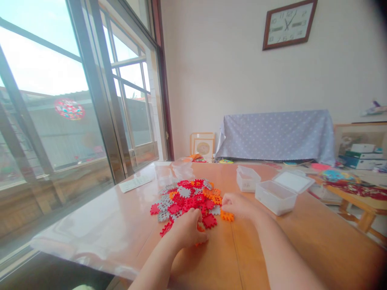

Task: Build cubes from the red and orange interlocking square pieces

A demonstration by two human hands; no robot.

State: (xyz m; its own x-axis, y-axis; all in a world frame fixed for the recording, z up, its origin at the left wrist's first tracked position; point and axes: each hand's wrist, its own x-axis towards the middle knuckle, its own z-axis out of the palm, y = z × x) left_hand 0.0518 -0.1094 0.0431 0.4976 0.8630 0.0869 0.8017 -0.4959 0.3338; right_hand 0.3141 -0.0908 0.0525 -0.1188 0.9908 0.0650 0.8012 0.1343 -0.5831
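Note:
A heap of red, grey and orange plastic pieces with toothed edges, like interlocking building tiles (191, 198), lies on the table in front of me. My left hand (190, 227) is at the near side of the heap, its fingers curled round an orange tile (200, 228) that shows only in part. At the heap's right edge is my right hand (238, 204), fingers bent and closed. Its fingertips are beside orange tiles, and one orange tile (227, 216) lies just below them. What the right fingers hold, if anything, is hidden.
Two clear plastic boxes stand right of the heap: a smaller box (247, 179) and a box with its lid open (275, 197). Clear containers (181, 170) and a pale flat card (136, 183) lie behind and left. A window (87, 121) borders the wooden table (254, 262).

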